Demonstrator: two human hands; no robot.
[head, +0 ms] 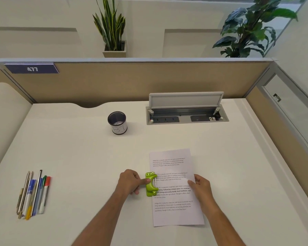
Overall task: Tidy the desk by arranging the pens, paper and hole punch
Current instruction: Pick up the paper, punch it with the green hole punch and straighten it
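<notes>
A green hole punch (151, 184) sits over the left edge of a printed sheet of paper (174, 206) lying on the white desk (89, 157). My left hand (131, 182) grips the punch from its left side, thumb pressed on its lever. On the sheet's right edge rests my right hand (201, 186), fingers curled onto the paper. Several pens and markers (33, 193) lie side by side near the desk's left front. A dark pen cup (117, 122) with a white label stands farther back, with nothing visible inside.
An open cable box (186, 115) with power sockets and a raised lid is set into the desk at the back right. Beige partition walls (132, 80) close the back and right sides. Plants stand behind the partition.
</notes>
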